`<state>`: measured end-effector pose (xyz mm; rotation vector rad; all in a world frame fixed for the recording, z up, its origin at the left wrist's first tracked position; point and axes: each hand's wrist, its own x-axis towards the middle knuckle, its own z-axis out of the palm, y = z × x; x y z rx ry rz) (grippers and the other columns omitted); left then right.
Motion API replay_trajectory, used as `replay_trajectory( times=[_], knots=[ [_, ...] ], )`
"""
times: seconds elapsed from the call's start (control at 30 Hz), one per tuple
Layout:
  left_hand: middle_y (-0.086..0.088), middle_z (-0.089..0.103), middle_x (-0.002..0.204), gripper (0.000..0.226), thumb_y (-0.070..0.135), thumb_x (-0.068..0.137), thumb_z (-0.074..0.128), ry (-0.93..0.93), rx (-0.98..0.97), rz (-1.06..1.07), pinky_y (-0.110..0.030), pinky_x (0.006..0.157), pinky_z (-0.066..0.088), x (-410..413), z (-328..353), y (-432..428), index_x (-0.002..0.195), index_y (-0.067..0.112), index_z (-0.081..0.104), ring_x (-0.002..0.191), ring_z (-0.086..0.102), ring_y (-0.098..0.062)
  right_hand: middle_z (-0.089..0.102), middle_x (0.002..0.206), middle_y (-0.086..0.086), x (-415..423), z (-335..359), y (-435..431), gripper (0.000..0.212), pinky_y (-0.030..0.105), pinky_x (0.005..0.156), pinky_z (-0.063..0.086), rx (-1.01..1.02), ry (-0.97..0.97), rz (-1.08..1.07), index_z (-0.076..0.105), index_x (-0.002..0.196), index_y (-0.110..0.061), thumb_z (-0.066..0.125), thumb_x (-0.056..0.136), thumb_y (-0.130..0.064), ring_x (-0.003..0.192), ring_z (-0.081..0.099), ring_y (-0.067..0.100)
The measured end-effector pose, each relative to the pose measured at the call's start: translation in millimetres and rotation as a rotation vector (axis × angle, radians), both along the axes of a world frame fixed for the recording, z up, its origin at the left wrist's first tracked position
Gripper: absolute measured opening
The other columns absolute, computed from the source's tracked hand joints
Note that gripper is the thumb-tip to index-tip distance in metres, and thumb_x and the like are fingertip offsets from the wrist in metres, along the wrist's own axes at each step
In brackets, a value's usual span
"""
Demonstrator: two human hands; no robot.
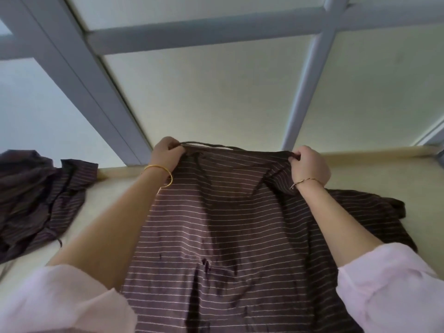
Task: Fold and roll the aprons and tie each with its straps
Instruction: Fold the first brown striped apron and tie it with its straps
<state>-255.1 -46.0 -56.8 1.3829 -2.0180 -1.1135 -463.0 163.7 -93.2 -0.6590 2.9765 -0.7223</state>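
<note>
A dark maroon apron [221, 227] with thin white stripes lies spread over the pale table [374, 179], running from the far edge down toward me. My left hand [167, 152] grips its top left corner, where a thin dark strap [211, 145] loops across the top edge. My right hand [308, 164] pinches the top right corner, lifting it slightly. Part of the cloth bunches out to the right under my right forearm.
A crumpled heap of striped aprons [36, 200] of the same cloth lies at the left of the table. Behind the table stands a frosted glass partition with a grey metal frame [201, 34]. A wooden ledge [374, 151] runs along the table's far edge.
</note>
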Motion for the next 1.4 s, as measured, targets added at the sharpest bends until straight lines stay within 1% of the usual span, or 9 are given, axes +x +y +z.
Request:
replay_trajectory(
  times=[0.07,0.2,0.37,0.5,0.63,0.7,0.9,1.13,1.4],
  knots=[
    [-0.006,0.059,0.088,0.013,0.009,0.086,0.061,-0.059,-0.009,-0.07,-0.024,0.066,0.041,5,11,-9,0.097,0.014,0.058,0.084,0.053,-0.02,0.066,0.094,0.001,-1,0,1,0.015,0.024,0.056,0.034,0.015,-0.003,-0.001,0.064,0.1,-0.017,0.052,0.096,-0.025,0.073,0.051,0.019],
    [-0.009,0.062,0.095,0.013,0.019,0.09,0.06,-0.565,0.211,-0.372,-0.037,0.086,0.05,19,34,-27,0.098,0.011,0.064,0.09,0.058,-0.026,0.068,0.091,0.002,-6,5,3,0.015,0.023,0.058,0.038,0.069,-0.09,0.03,0.068,0.101,-0.017,0.056,0.094,-0.023,0.076,0.059,0.021],
    [-0.013,0.051,0.07,0.011,0.004,0.088,0.053,-1.172,0.307,-0.546,-0.019,0.043,0.04,24,57,-48,0.092,-0.004,0.059,0.055,0.048,-0.021,0.069,0.063,0.002,-11,17,-9,0.009,0.023,0.057,0.05,0.272,-0.339,0.15,0.069,0.09,-0.015,0.065,0.088,-0.022,0.058,0.067,0.016],
    [-0.005,0.051,0.085,0.008,0.011,0.091,0.055,-1.425,-0.078,-0.291,-0.024,0.046,0.035,18,58,-51,0.092,0.006,0.062,0.073,0.049,-0.019,0.071,0.079,0.006,-4,12,-32,0.013,0.028,0.062,0.052,0.205,-0.209,0.188,0.067,0.097,-0.01,0.06,0.091,-0.018,0.073,0.068,0.021],
    [-0.006,0.058,0.111,0.03,0.009,0.09,0.047,-1.362,-0.729,-0.122,-0.031,0.079,0.044,15,25,-48,0.117,0.015,0.058,0.104,0.052,-0.024,0.05,0.137,0.007,14,2,-42,0.047,0.034,0.096,0.048,-0.157,-0.203,0.352,0.042,0.139,-0.015,0.051,0.093,-0.007,0.11,0.058,0.023],
    [-0.009,0.05,0.124,0.035,0.01,0.092,0.043,-1.238,-0.821,-0.206,-0.036,0.087,0.041,13,-1,-30,0.126,0.014,0.048,0.117,0.045,-0.027,0.042,0.142,0.009,17,-8,-34,0.054,0.034,0.102,0.045,-0.209,-0.186,0.32,0.036,0.144,-0.015,0.047,0.093,-0.001,0.116,0.055,0.024],
    [-0.013,0.041,0.134,0.041,0.014,0.092,0.053,-0.883,-0.602,-0.552,-0.036,0.09,0.048,-19,-71,65,0.131,0.014,0.041,0.116,0.047,-0.027,0.045,0.137,0.01,21,-49,38,0.045,0.034,0.1,0.045,-0.118,-0.257,0.172,0.046,0.135,-0.014,0.048,0.092,0.0,0.109,0.059,0.023],
    [-0.012,0.032,0.145,0.047,0.021,0.096,0.051,-0.781,-0.428,-0.639,-0.027,0.068,0.052,-34,-113,148,0.138,0.015,0.031,0.089,0.064,-0.024,0.049,0.124,0.008,36,-63,126,0.027,0.033,0.085,0.052,0.004,-0.291,0.075,0.057,0.116,-0.015,0.056,0.09,-0.008,0.088,0.061,0.019],
    [-0.012,0.048,0.124,0.031,0.023,0.099,0.04,-0.679,-0.417,-0.297,-0.035,0.081,0.054,12,-104,141,0.127,0.01,0.041,0.104,0.056,-0.026,0.054,0.12,-0.003,135,-60,133,0.023,0.024,0.089,0.049,0.091,-0.281,0.394,0.058,0.116,-0.022,0.054,0.094,-0.022,0.104,0.057,0.013]
  ],
)
